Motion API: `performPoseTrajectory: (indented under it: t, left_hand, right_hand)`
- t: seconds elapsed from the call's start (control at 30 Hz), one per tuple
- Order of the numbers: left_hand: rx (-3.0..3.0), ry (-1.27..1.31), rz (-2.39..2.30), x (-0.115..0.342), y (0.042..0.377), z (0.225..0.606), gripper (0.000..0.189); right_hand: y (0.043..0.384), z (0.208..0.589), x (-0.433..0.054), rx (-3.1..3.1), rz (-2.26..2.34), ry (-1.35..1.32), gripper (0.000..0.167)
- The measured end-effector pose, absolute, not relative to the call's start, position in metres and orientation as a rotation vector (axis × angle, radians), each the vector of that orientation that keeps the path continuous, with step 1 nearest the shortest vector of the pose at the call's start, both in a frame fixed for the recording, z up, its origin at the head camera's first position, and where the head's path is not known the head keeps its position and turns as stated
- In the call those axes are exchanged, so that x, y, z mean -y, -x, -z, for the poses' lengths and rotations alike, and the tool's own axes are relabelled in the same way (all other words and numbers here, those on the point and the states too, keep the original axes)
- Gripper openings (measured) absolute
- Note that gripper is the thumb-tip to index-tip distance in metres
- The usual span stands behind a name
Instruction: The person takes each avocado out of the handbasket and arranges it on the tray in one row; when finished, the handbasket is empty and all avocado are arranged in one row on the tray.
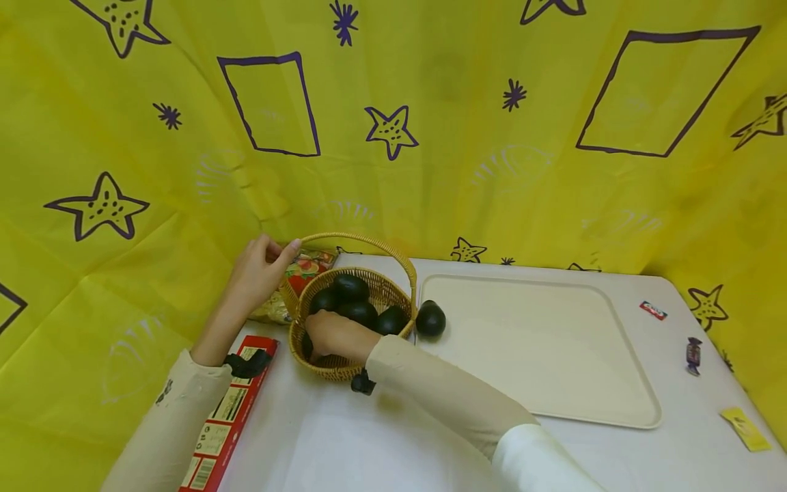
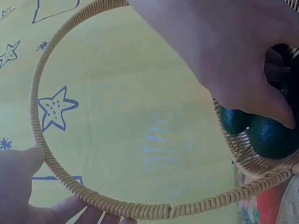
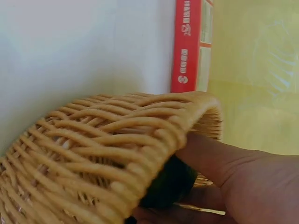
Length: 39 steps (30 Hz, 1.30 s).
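A wicker basket (image 1: 332, 373) with a tall arched handle (image 1: 376, 242) stands on the table, tipped a little. My left hand (image 1: 253, 275) holds the handle on its left side, thumb and fingertips at the woven cane in the left wrist view. Inside the basket lie several dark green avocados (image 1: 352, 288). Reaching down into the basket's near left part, my right hand (image 1: 339, 335) has thumb and fingers around one avocado (image 3: 169, 184), partly hidden by the basket wall. Another avocado (image 1: 430, 319) sits outside, between the basket and the tray's left edge.
A cream tray (image 1: 529, 342) lies right of the basket. Along the left is a long red box (image 1: 230, 417), partly under the left forearm. Snack bags (image 1: 310, 266) stand behind the basket. Small wrapped sweets (image 1: 693, 355) and a yellow packet (image 1: 746, 429) lie at the right edge.
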State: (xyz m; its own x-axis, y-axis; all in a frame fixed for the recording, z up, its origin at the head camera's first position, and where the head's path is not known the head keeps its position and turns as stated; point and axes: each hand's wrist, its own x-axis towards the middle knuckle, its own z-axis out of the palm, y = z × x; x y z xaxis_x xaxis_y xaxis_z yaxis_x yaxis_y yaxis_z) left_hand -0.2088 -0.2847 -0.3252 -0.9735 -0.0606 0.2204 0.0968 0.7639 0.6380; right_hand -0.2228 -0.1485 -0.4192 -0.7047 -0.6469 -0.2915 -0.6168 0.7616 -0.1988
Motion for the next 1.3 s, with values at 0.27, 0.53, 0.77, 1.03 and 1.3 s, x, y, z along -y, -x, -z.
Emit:
performPoseTrajectory:
  t: [0.27, 0.53, 0.77, 1.03, 1.3]
  left_hand:
    - [2.728, 0.025, 0.988, 0.284, 0.209, 0.325, 0.062]
    - [2.735, 0.025, 0.983, 0.284, 0.208, 0.324, 0.062]
    - [2.74, 0.024, 0.985, 0.284, 0.208, 0.325, 0.063]
    - [2.741, 0.033, 0.972, 0.284, 0.208, 0.325, 0.063]
    - [2.737, 0.038, 0.973, 0.284, 0.209, 0.324, 0.062]
  right_hand:
    - [0.223, 0.423, 0.143, -2.608, 0.167, 1.012, 0.049]
    - [0.226, 0.423, 0.127, -2.568, 0.325, 0.998, 0.042]
    - [0.228, 0.411, 0.104, -2.54, 0.389, 1.038, 0.05]
    - [0.231, 0.395, 0.067, -2.499, 0.553, 1.066, 0.084]
    - [0.224, 0.376, 0.02, -2.523, 0.71, 1.171, 0.084]
